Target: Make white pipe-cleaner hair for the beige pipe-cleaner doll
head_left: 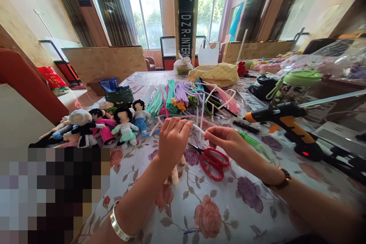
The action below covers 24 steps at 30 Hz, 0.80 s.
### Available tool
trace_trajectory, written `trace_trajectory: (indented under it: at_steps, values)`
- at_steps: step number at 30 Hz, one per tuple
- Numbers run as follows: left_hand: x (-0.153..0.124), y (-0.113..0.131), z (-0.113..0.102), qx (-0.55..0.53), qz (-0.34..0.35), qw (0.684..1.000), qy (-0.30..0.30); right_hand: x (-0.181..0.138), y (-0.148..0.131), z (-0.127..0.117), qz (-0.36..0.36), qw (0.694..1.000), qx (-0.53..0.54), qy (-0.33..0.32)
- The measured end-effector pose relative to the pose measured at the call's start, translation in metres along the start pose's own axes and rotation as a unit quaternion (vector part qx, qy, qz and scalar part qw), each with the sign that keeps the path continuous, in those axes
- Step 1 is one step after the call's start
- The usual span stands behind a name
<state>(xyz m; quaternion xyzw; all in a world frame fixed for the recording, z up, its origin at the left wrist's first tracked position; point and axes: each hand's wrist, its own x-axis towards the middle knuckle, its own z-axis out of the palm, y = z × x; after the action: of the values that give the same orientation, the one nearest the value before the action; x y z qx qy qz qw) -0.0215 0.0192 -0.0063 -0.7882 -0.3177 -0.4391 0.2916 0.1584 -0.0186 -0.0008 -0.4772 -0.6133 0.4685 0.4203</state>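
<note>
A white pipe cleaner (198, 129) stretches between my two hands above the table. My left hand (175, 137) is closed on its left end, fingers curled over. At the other end my right hand (224, 139) pinches it between thumb and fingers. Red-handled scissors (212, 166) lie below my right hand, with their blades pointing up and left. A peach-coloured piece (175, 175) that looks made of pipe cleaner sticks out beneath my left hand, mostly hidden by it. Behind my hands is a heap of coloured pipe cleaners (181, 93).
Several pipe-cleaner dolls (124, 127) crowd the left side of the table. A black and orange glue gun (291, 124) stands at the right, near a green-lidded bottle (303, 78). The tablecloth (188, 221) is floral. A yellow checked bag (215, 74) lies farther back.
</note>
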Motion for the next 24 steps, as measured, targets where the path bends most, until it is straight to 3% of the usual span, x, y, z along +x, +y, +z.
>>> trace_trajectory:
  at_steps: [15, 19, 24]
  values:
    - [0.0002, 0.0079, 0.0069, -0.133, -0.169, 0.977, 0.012, -0.0014, -0.0014, 0.0054, -0.007, 1.000, 0.009, 0.003]
    - [-0.0001, 0.0064, 0.0059, -0.113, -0.141, 0.984, 0.003, -0.0010, 0.0010, 0.0053, -0.013, 1.000, 0.005, 0.004]
    - [0.0012, 0.0056, 0.0031, -0.048, -0.074, 0.995, 0.035, -0.0004, 0.0019, 0.0048, -0.016, 1.000, 0.000, 0.002]
